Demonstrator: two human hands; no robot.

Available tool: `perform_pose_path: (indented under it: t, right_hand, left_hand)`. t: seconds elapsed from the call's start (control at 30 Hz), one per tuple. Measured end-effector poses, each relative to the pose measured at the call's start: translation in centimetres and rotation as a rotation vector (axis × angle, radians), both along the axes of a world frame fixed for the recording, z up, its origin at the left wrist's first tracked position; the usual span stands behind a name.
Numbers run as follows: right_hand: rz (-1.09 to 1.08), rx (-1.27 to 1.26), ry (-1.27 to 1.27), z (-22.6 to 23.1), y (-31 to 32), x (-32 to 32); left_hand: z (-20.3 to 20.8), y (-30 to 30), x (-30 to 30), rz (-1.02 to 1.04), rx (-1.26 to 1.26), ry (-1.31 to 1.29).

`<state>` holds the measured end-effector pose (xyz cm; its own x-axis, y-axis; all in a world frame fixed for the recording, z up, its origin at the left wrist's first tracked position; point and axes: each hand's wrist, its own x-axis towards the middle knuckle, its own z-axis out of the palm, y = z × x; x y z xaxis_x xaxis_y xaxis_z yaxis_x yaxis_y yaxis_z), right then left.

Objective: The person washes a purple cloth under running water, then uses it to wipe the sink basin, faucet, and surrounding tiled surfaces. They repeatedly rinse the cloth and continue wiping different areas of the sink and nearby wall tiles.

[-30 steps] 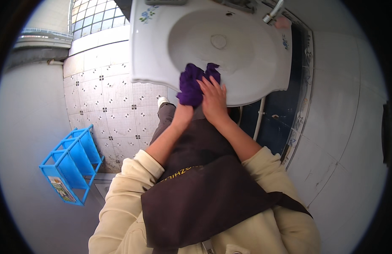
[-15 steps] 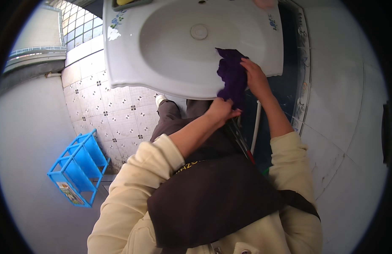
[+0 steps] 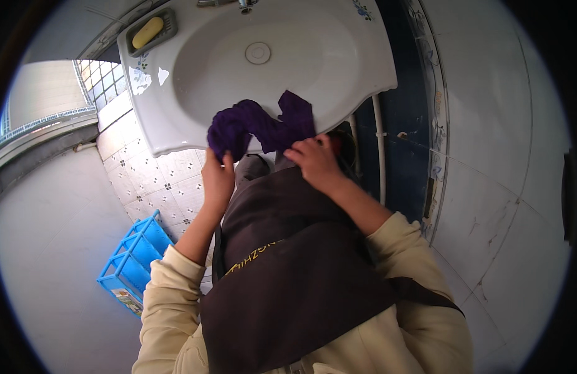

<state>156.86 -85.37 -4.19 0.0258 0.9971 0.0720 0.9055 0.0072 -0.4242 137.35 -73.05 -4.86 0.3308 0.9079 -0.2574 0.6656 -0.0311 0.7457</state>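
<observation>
A dark purple cloth (image 3: 266, 129) lies bunched over the front rim of a white washbasin (image 3: 344, 93), one corner reaching up into the bowl. At its left end my left hand (image 3: 219, 181) grips the fabric between thumb and fingers. My right hand (image 3: 314, 161) has its fingers closed on the cloth's lower right edge. Both hands are just in front of the basin, apart from each other, with the cloth stretched loosely between them.
A yellow bar of soap (image 3: 148, 32) rests in a grey soap dish (image 3: 168, 23) on the basin's left corner. The tap (image 3: 245, 6) is at the back. Lower left stands a blue shelf rack (image 3: 139, 255). White pipes (image 3: 380, 143) run below the basin's right side.
Both hands and the cloth have shifted left along the basin's front. My hands have moved farther apart, spreading the cloth sideways. The view has turned, so the soap and tap now show.
</observation>
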Motion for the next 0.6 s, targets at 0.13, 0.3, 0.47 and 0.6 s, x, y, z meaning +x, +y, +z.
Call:
perform_pose_path:
  t: [0.13, 0.3, 0.47, 0.6]
  right_hand:
    - [-0.337, -0.086, -0.025, -0.5, -0.5, 7.1]
    - [-0.378, -0.221, -0.227, 0.0, 7.1, 14.7]
    - [-0.331, 0.171, 0.077, -1.9, 13.5, 15.5]
    - [-0.411, -0.040, -0.035, -9.3, 14.2, 11.0]
  left_hand:
    - [1.7, 0.2, 4.0, -0.220, 0.118, 0.127]
    - [0.3, 3.6, 8.1, -0.248, 0.189, 0.154]
    - [0.3, 7.8, 8.7, 0.022, 0.114, 0.024]
    - [-2.1, 8.5, 6.0, -0.009, 0.195, 0.238]
